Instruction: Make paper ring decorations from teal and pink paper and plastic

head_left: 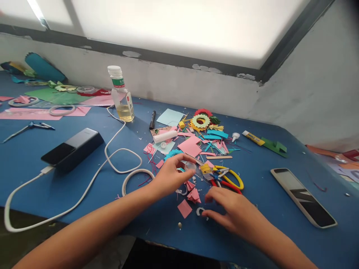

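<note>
My left hand [174,172] is over the middle of the blue table, its thumb and fingers curved round a small clear round piece [190,166]. To its right, my right hand [228,207] hovers with thumb and fingers apart and nothing between them. A small white curved piece [199,211] lies by its thumb tip. Folded pink paper pieces [193,195] lie between the hands, with a pink square [184,209] nearer the front edge. Just beyond my right hand are yellow-handled scissors [237,177], red handles [230,186] and a yellow-banded brush [206,170].
Paper scraps [190,145] spread behind my hands. A white tape roll [125,181], cable [97,175], power bank [73,149] and bottle [123,99] stand or lie left. A glue tube [253,138] and phone [303,197] lie right, on the blue table [252,239].
</note>
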`<action>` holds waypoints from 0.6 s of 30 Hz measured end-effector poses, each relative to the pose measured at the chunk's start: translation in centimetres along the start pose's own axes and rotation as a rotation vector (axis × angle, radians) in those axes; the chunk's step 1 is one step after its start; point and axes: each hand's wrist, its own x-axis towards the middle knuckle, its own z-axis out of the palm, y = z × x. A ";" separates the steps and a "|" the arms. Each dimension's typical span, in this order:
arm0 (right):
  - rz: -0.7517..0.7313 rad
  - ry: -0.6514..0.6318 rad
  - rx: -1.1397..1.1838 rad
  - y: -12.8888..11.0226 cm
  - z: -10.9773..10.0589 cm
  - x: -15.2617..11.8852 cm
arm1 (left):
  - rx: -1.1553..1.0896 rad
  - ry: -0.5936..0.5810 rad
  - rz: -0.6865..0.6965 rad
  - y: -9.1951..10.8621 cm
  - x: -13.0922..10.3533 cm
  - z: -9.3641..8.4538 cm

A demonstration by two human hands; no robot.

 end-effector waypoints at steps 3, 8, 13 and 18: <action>0.085 0.059 0.090 -0.7 1.2 -0.9 | -0.123 -0.081 -0.024 0.3 -0.5 0.3; 0.289 0.352 0.259 -2.3 1.9 -2.1 | -0.275 -0.193 -0.078 1.3 -1.5 0.8; 0.501 0.689 0.597 -2.9 -0.7 -1.5 | -0.310 -0.225 -0.108 2.2 -2.2 1.0; 0.433 0.554 0.870 -2.5 -2.7 0.9 | -0.273 -0.239 -0.084 2.4 -2.3 1.0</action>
